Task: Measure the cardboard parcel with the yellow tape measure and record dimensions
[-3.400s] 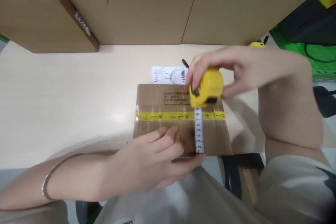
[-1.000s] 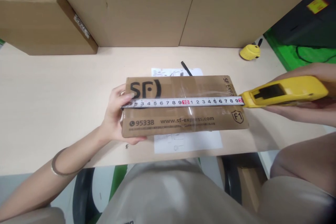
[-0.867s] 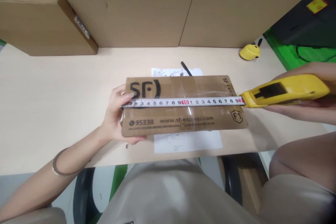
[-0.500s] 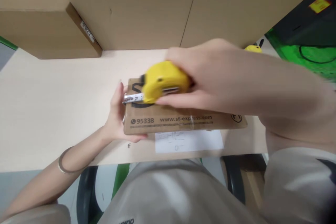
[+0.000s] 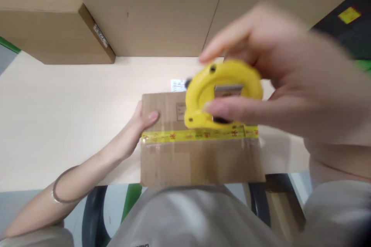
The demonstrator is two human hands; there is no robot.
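Pale desk [image 5: 63,131] up against tall tan panels [image 5: 150,15] w/ a dark seam btwn them, brown carton [image 5: 37,34] w/ a white label [image 5: 100,36] parked at the back left. Dark case [image 5: 336,31] w/ a yellow sticker [image 5: 349,15] over on the far right.

Person's sitting at it, grey shirt [image 5: 203,216], black chair armrests [image 5: 93,216] poking out either side. Main thing is a taped cardboard box [image 5: 203,166] at the front of the desk, right in front of them, strip of yellow packing tape [image 5: 174,136] w/ red print running side to side across the top. Can't tell if it's sitting totally flat tbh.

Left hand [image 5: 135,129] has the box by its left side: thumb pressed on top, other fingers mostly hidden. Thin bangle [image 5: 56,197] on that forearm.

Right hand [image 5: 286,73] is pretty blurry but def pinching a yellow tape measure [image 5: 197,88], thumb across the near face, index finger lifted & curved over the far side. It's above the box, covering part of the tape strip & a printed panel; can't tell if they're touching. Bit of marked white paper [image 5: 177,85] peeks out just behind the box.
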